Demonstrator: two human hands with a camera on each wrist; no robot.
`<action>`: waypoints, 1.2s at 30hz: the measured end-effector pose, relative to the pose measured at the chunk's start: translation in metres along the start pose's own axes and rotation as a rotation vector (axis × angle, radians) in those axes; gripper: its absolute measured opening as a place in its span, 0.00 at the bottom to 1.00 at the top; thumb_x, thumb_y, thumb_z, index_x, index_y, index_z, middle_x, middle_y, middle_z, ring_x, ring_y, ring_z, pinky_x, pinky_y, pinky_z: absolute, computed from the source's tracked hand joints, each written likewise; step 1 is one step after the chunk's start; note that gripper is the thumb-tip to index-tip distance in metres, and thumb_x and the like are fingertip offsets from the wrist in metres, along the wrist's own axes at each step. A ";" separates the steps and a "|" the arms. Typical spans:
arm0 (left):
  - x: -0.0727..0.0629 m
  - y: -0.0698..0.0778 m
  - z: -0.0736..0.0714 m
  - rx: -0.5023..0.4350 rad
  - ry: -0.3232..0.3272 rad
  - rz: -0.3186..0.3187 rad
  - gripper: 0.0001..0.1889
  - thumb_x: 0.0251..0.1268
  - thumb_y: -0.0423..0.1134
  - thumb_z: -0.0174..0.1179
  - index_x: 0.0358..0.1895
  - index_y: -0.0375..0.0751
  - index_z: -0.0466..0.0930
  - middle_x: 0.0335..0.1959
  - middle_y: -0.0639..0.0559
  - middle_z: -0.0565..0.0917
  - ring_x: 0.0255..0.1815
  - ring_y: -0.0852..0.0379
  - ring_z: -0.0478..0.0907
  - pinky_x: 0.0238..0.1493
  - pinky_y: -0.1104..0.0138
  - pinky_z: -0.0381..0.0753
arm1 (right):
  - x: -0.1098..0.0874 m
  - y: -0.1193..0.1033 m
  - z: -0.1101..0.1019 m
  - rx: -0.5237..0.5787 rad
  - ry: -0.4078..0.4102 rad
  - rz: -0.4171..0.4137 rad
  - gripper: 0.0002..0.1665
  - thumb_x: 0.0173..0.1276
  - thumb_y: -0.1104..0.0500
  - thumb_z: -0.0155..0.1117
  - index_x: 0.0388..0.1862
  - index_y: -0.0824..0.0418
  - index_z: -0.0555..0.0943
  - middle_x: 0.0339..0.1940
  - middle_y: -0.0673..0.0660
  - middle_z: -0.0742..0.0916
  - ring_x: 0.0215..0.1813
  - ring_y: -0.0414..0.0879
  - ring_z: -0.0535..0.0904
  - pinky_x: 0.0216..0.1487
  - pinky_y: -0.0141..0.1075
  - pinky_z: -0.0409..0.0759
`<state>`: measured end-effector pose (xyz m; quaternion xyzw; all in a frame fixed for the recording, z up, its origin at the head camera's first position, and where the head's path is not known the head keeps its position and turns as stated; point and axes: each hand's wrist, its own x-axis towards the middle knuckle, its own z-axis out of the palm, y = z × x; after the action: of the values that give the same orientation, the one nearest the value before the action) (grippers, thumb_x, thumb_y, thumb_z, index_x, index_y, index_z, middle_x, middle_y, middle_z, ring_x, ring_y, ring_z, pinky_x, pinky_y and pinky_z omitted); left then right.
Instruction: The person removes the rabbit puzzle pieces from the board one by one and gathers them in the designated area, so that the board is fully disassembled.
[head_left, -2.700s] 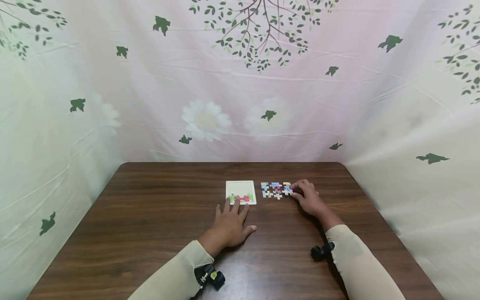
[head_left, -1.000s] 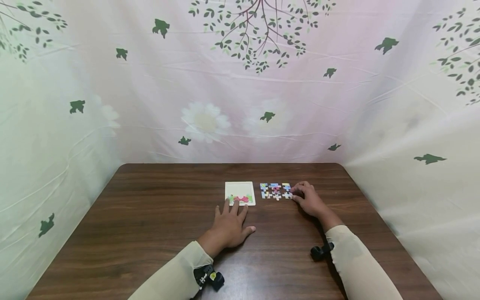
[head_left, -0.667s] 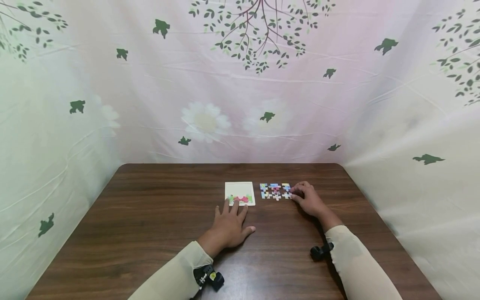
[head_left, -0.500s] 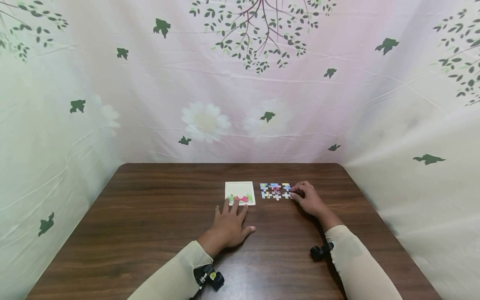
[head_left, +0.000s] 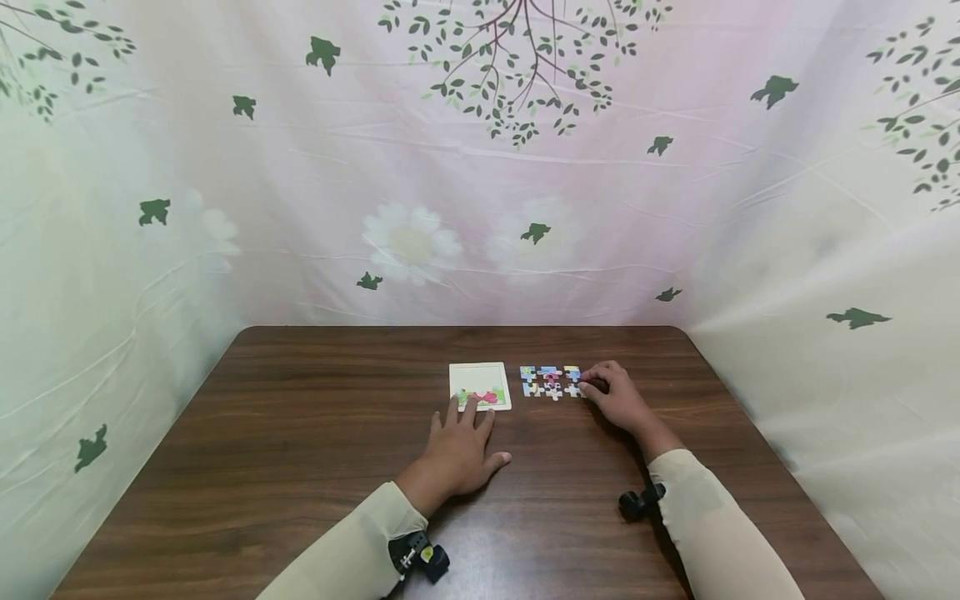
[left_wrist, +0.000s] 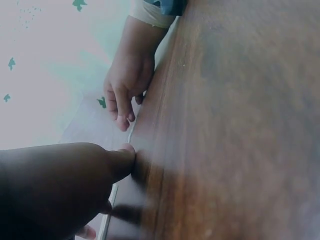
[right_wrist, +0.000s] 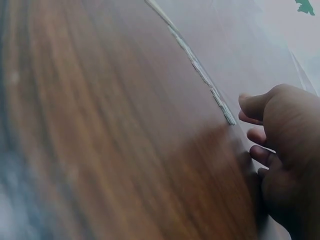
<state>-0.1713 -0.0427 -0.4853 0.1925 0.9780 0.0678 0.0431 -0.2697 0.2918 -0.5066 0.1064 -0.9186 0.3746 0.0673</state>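
In the head view my left hand lies flat with its fingers spread, fingertips on the lower edge of a white square puzzle tray. Green and pink puzzle pieces fill the tray's near strip. Right of the tray, several loose jigsaw pieces lie in two rows, among them a blue piece and a white-edged piece. My right hand is beside the rightmost pieces, its fingers loosely bent and the thumb close to the lower-right piece. Nothing shows between its fingertips in the right wrist view.
The dark wood table extends around both hands. Behind it and at the sides hangs a pale cloth printed with leaves, birds and flowers. A black camera is strapped to the left wrist, another camera to the right.
Since the earliest frame the lower-right piece has slid slightly toward me, away from the piece above it. My right thumb has since shifted a little away from me. The left hand stays put.
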 end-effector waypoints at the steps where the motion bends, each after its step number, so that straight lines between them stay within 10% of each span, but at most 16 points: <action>1: 0.000 0.000 0.000 -0.004 0.002 -0.001 0.44 0.80 0.74 0.50 0.88 0.51 0.63 0.91 0.38 0.56 0.91 0.30 0.50 0.83 0.32 0.62 | 0.000 0.000 0.001 0.002 0.008 -0.007 0.12 0.83 0.60 0.66 0.55 0.68 0.87 0.62 0.68 0.81 0.65 0.64 0.78 0.69 0.60 0.77; 23: 0.020 -0.050 0.001 -0.161 0.203 -0.104 0.43 0.78 0.68 0.59 0.87 0.47 0.64 0.90 0.34 0.55 0.89 0.27 0.54 0.81 0.24 0.55 | 0.015 -0.034 0.027 0.068 0.126 -0.060 0.11 0.79 0.64 0.68 0.56 0.67 0.87 0.66 0.68 0.81 0.75 0.68 0.68 0.76 0.75 0.52; 36: 0.024 -0.070 0.000 -0.239 0.235 -0.166 0.40 0.81 0.62 0.60 0.87 0.46 0.64 0.90 0.33 0.53 0.90 0.26 0.49 0.81 0.19 0.40 | 0.028 -0.072 0.069 0.108 0.103 -0.216 0.10 0.76 0.71 0.68 0.52 0.68 0.88 0.60 0.66 0.84 0.65 0.62 0.74 0.61 0.53 0.73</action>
<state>-0.2195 -0.0973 -0.4974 0.0957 0.9738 0.2019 -0.0433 -0.2817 0.1891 -0.5010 0.1889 -0.8757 0.4188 0.1485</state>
